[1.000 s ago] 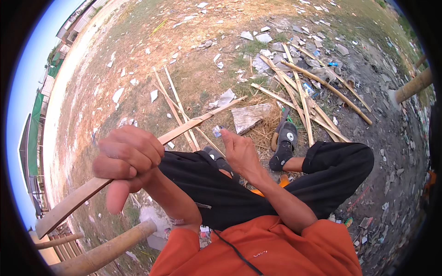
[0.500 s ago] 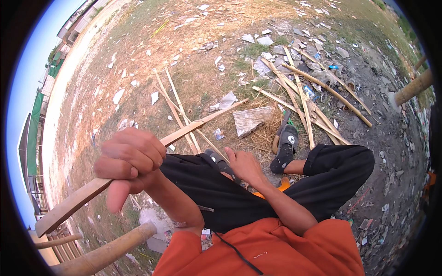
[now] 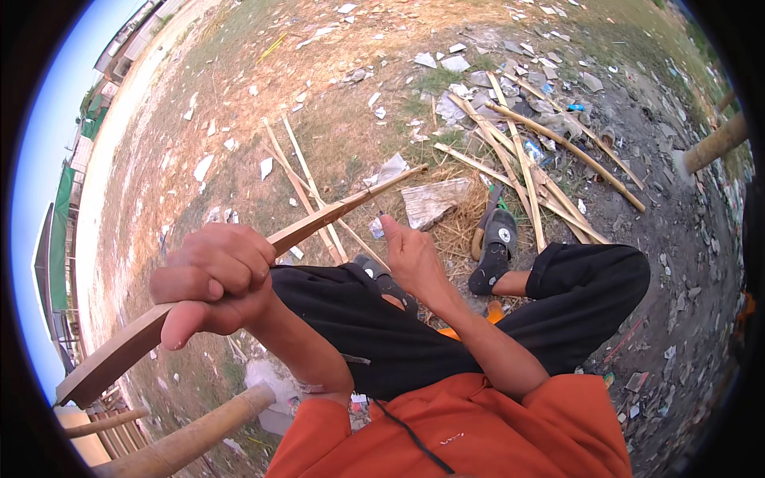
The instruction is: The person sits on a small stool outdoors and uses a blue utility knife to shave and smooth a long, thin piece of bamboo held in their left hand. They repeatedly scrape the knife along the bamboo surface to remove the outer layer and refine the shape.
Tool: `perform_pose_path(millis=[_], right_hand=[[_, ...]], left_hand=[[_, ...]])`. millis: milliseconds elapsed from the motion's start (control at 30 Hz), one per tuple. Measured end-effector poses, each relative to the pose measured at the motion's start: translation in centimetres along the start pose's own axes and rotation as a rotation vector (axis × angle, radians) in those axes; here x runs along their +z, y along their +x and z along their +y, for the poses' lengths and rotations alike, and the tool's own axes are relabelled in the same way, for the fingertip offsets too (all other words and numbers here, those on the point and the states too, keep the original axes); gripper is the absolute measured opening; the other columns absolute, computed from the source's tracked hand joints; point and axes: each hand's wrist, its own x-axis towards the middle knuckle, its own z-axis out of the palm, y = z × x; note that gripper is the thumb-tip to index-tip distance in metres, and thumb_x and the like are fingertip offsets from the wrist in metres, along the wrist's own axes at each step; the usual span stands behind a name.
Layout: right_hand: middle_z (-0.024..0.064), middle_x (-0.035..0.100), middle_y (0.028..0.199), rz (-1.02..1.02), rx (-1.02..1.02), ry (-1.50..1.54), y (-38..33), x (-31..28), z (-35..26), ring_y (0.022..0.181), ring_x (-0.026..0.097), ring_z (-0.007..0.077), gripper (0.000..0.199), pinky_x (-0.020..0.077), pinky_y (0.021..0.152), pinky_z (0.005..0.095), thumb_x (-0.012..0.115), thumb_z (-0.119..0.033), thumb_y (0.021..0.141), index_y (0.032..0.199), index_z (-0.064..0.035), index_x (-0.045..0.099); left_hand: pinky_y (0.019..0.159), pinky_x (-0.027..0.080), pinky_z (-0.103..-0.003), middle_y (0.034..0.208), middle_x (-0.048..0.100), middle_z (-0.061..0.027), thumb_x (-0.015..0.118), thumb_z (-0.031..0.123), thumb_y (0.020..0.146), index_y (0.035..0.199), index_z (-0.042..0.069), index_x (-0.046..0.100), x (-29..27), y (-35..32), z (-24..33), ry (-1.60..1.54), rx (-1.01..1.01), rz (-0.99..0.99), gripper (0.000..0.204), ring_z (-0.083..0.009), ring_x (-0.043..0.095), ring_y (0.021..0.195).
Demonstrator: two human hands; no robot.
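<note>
My left hand [image 3: 215, 275] is wrapped round a long split-bamboo slat [image 3: 319, 217]. The slat slants from the lower left, thick end down, to a thinner far tip above my legs. My right hand [image 3: 414, 259] is closed with its thumb uppermost, just below the slat's far part and apart from it. A thin dark tip seems to show at the thumb; what the fingers hold is hidden. On straw by my right shoe [image 3: 500, 231] lies a tool with a wooden handle [image 3: 478, 243] and a greyish blade, partly covered by the shoe.
Several bamboo strips [image 3: 522, 159] lie crossed ahead of my right foot, and more strips [image 3: 307, 191] beyond my left. A weathered wood block [image 3: 434, 201] rests between them. Bamboo poles stand at lower left [image 3: 199, 426] and right [image 3: 717, 146]. Broken tile pieces litter the ground.
My right hand has moved up and slightly left, closer to the slat, and its thumb now points more upward. My left hand has shifted a little left with the slat.
</note>
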Motion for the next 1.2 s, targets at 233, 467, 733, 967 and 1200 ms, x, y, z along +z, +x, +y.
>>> perform_pose_path(millis=[233, 467, 733, 967, 1200], right_hand=[[0.0293, 0.056, 0.066, 0.028, -0.074, -0.029, -0.8, 0.0, -1.9, 0.067, 0.055, 0.0477, 0.051, 0.0426, 0.062, 0.0522, 0.037, -0.036, 0.096, 0.073, 0.0035, 0.060], [0.0293, 0.059, 0.072, 0.059, 0.027, -0.229, 1.8, 1.8, 1.7, 0.074, 0.057, 0.0478, 0.056, 0.0441, 0.071, 0.0524, 0.033, -0.041, 0.096, 0.078, 0.0040, 0.063], [0.0325, 0.057, 0.076, 0.018, 0.080, -0.269, 0.4, -0.3, 3.3, 0.078, 0.056, 0.0477, 0.060, 0.0418, 0.071, 0.0526, 0.032, -0.042, 0.096, 0.077, 0.0071, 0.060], [0.0280, 0.060, 0.071, -0.002, 0.000, -0.084, -0.7, -0.9, -1.5, 0.072, 0.057, 0.0472, 0.050, 0.0445, 0.066, 0.0509, 0.036, -0.038, 0.096, 0.079, 0.0023, 0.060], [0.0273, 0.059, 0.068, 0.129, 0.059, -0.327, 5.3, 2.1, 6.6, 0.068, 0.057, 0.0480, 0.050, 0.0451, 0.065, 0.0524, 0.037, -0.038, 0.096, 0.076, 0.0009, 0.060]], left_hand=[[0.031, 0.024, -0.025, 0.045, 0.028, 0.0009, 0.041, 0.052, 0.091, 0.073, 0.012, 0.033, 1.3, -0.1, 0.2, 0.029, -0.038, -0.029, 0.045, -0.0101, 0.026, 0.035], [0.032, 0.025, -0.025, 0.046, 0.026, 0.0010, 0.037, 0.051, 0.092, 0.074, 0.012, 0.033, -0.6, -0.6, 0.4, 0.126, -0.090, 0.174, 0.044, -0.0099, 0.023, 0.034], [0.031, 0.030, -0.026, 0.045, 0.029, 0.0006, 0.039, 0.050, 0.092, 0.076, 0.010, 0.036, 0.4, -0.1, -0.2, 0.064, -0.040, 0.039, 0.044, -0.0105, 0.028, 0.032], [0.030, 0.033, -0.027, 0.043, 0.035, -0.0006, 0.044, 0.050, 0.090, 0.074, 0.006, 0.038, -1.4, -0.4, 0.0, -0.030, -0.027, 0.089, 0.048, -0.0122, 0.036, 0.032], [0.031, 0.029, -0.025, 0.045, 0.031, 0.0010, 0.040, 0.053, 0.090, 0.075, 0.010, 0.036, -0.9, -0.1, 0.0, 0.038, -0.048, 0.074, 0.046, -0.0102, 0.030, 0.034]])
